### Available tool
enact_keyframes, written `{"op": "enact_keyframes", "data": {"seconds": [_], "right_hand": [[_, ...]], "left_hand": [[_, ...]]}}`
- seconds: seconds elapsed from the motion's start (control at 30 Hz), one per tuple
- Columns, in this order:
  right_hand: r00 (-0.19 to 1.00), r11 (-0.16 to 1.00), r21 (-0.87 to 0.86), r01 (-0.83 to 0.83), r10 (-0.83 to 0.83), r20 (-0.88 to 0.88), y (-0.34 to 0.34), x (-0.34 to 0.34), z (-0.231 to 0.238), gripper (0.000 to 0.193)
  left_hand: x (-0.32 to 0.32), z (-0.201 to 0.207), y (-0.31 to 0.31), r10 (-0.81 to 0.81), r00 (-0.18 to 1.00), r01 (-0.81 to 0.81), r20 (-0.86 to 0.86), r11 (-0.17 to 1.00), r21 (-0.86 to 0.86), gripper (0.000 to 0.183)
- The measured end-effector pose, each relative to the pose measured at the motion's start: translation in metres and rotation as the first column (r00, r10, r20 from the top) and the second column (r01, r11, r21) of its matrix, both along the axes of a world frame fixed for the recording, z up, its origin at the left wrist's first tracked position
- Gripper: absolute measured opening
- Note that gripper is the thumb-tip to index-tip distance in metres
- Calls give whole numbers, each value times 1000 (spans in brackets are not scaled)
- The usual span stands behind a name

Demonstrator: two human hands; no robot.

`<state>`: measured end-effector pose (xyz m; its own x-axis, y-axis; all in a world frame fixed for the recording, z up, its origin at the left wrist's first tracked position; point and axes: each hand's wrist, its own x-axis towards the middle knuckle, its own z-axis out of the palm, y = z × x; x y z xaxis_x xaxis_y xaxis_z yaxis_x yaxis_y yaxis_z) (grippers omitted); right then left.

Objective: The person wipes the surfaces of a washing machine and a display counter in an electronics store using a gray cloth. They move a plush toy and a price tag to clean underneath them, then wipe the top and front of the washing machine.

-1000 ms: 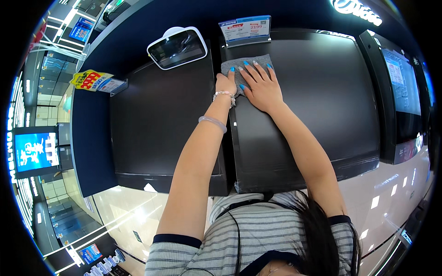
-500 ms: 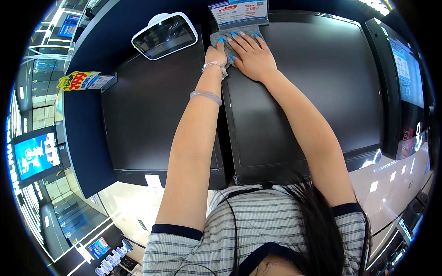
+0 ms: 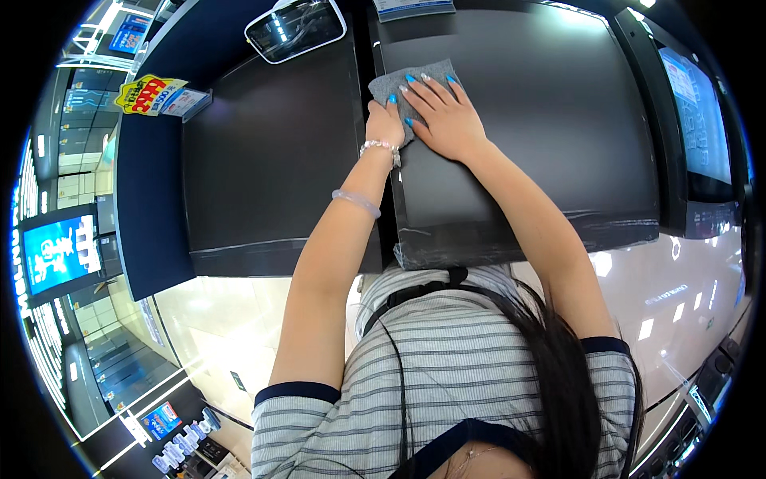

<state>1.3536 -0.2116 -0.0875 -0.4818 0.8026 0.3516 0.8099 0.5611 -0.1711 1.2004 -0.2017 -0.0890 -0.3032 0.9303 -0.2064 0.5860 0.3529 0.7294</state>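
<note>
Head-mounted fisheye cam, basically the wearer's own view, aimed down
Pretty close, from above: left hand (image 3: pixel 384 126) and right hand (image 3: pixel 452 126) sit above center, striped shirt (image 3: pixel 455 343) below them, straight edges bending toward the rim.

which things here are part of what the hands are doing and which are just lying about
In use: grey cloth; right hand, spread on it; left hand, at its left edge; black top beneath it.

Just about: white-framed screen; yellow-and-red sign; blue-and-white card; neighbouring dark surface.
</note>
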Motion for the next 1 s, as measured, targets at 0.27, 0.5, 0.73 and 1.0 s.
{"op": "enact_keyframes", "data": {"seconds": [0.27,0.5,0.73,1.0], "right_hand": [[994,978,-183,-102,92,-62,-147,22,31,63],[999,978,-210,-16,9,-34,-193,46,35,52],[977,936,-281,210,-191,93,-195,137,48,53],[974,921,-339,-190,221,55,-148,130,69,55]], "left_hand": [[-6,7,-136,-228,946,230,231,973,18,60],[11,46,-187,-400,857,469,-326,867,171,77],[25,42,-185,-572,540,749,-617,661,44,78],[17,52,-109,-617,453,828,-643,559,48,82]]}}
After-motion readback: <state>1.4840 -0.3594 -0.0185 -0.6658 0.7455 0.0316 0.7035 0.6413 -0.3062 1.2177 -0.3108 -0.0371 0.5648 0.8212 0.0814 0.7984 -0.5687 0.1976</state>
